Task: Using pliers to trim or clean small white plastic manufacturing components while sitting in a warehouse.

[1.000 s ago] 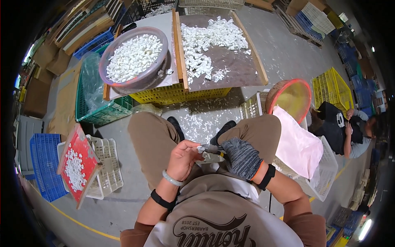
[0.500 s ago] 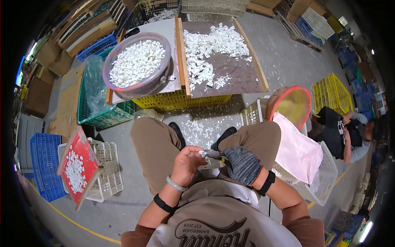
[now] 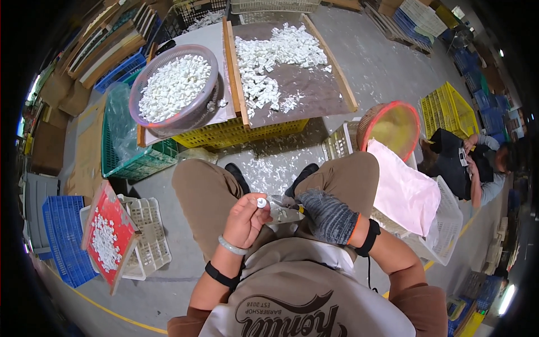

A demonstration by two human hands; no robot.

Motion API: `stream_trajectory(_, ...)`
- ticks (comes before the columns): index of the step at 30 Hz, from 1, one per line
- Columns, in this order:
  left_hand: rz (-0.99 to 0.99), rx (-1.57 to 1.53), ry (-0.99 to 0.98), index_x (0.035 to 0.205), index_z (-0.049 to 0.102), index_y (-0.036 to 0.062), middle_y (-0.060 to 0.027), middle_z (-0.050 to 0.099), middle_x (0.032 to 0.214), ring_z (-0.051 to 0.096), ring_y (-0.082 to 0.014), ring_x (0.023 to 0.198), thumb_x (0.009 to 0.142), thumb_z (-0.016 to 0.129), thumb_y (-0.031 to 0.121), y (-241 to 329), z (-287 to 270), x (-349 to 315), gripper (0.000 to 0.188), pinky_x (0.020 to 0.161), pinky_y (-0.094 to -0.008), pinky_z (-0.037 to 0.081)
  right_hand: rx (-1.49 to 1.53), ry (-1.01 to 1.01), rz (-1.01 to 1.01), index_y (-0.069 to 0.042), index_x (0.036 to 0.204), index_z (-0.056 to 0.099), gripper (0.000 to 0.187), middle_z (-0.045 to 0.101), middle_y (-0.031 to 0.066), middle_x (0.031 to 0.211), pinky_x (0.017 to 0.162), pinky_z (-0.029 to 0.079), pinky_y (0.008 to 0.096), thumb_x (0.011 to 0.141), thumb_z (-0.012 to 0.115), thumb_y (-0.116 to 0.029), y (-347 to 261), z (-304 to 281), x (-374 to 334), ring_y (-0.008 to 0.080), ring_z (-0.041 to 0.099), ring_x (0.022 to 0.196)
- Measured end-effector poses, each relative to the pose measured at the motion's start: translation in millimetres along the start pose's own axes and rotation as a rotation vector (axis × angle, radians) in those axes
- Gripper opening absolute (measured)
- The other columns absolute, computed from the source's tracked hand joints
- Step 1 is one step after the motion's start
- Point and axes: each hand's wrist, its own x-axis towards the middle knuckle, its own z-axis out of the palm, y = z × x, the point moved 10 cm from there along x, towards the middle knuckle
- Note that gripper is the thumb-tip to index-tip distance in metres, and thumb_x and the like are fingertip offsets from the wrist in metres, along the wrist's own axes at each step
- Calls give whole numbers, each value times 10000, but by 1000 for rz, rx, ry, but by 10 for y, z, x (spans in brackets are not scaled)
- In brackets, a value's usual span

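Observation:
My bare left hand [image 3: 245, 221] pinches a small round white plastic piece [image 3: 261, 202] between thumb and fingertips, above my lap. My right hand [image 3: 327, 218], in a grey knitted glove with an orange cuff, is closed around a pliers-like hand tool [image 3: 287, 203] with a metal head and a bit of yellow at the grip. The tool's head points left, toward the white piece, with a small gap between them. The gloved fingers hide most of its handles.
Ahead, a wood-edged board [image 3: 314, 95] bears scattered white pieces; beside it stands a full pink basin [image 3: 210, 90]. At left, a tilted red tray [image 3: 120, 224] holds white bits. At right are a red-rimmed basket [image 3: 416, 132], a pink cloth [image 3: 401, 191] and a seated person [image 3: 457, 160].
My left hand has turned and drawn back from the tool, bringing the white piece into plain sight. The tool has come away from the piece. The whole view has shifted slightly.

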Motion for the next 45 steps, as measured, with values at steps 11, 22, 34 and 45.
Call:
stream_trajectory(11,-55,36,-54,978,558,41,-52,562,789,525,-124,660,963,460,175,-105,-3,20,167,627,-273,476,-447,-48,-32,-62,959,532,315,547,127,850,666,432,458,660,621,-113,-105,16,12,302,572,832)
stream_trajectory(22,-56,-69,-66,1069,577,21,-98,607,945,574,-148,783,920,494,56,-96,-28,47,174,718,-296,502,-129,-52,-12,-5,930,573,248,570,189,837,720,468,428,692,580,-74,50,116,-83,374,563,831)
stream_trajectory(34,-92,-99,-125,1094,562,-10,-89,616,884,593,-147,781,916,501,33,-137,-28,46,193,765,-270,508,-265,-46,18,-38,923,557,256,559,163,843,661,427,454,687,596,-129,44,160,-94,342,567,801)
stream_trajectory(45,-133,-66,-94,1085,564,-13,-89,614,876,592,-146,770,917,502,34,-202,-82,54,185,762,-271,510,-332,-52,-2,-44,968,571,291,549,150,836,654,446,445,685,593,-112,-133,-31,-17,331,554,818)
